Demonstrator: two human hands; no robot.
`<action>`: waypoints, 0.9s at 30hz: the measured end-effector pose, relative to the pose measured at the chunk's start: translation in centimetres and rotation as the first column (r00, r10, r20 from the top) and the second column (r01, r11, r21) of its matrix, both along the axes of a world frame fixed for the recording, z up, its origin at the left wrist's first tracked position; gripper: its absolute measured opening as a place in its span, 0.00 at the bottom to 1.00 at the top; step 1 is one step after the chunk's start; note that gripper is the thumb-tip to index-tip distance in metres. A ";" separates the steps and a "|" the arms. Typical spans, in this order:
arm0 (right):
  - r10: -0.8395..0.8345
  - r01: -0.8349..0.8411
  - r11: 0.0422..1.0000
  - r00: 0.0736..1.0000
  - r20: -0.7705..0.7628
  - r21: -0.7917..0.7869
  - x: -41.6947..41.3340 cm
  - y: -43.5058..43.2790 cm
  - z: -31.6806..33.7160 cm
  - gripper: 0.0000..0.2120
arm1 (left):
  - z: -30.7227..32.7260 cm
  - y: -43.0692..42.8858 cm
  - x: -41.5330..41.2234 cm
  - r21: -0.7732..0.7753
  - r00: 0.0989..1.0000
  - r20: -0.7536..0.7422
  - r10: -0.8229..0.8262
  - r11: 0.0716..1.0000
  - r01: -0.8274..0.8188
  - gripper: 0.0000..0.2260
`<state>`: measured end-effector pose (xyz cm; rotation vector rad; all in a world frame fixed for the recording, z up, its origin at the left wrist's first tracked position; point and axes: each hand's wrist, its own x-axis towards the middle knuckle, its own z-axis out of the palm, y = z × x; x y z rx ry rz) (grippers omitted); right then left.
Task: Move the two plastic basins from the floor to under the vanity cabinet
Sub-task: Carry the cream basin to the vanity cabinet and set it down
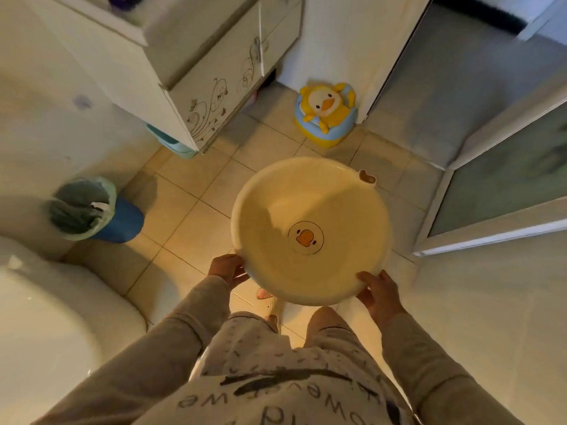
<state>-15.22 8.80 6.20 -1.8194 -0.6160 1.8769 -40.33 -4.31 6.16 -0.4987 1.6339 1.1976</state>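
Note:
A round cream plastic basin (310,210) with a duck picture on its bottom and a small tab on its far rim hangs above the tiled floor in front of me. My left hand (228,269) grips its near-left rim and my right hand (379,291) grips its near-right rim. The white vanity cabinet (196,96) with dark swirl decoration stands at the upper left, raised off the floor. A teal object (170,141), possibly another basin, shows partly under the cabinet's left corner; most of it is hidden.
A blue waste bin (92,210) with a green liner stands left of the basin. A white toilet (46,326) fills the lower left. A yellow duck potty (326,113) sits by the far wall. A glass door frame (491,185) is on the right.

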 end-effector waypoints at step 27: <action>0.416 -0.416 0.908 0.909 -0.011 -0.050 -6.0 40.3 0.8 0.18 | -0.7 30.0 2.1 -0.029 0.914 -0.024 0.404 0.914 -0.405 0.08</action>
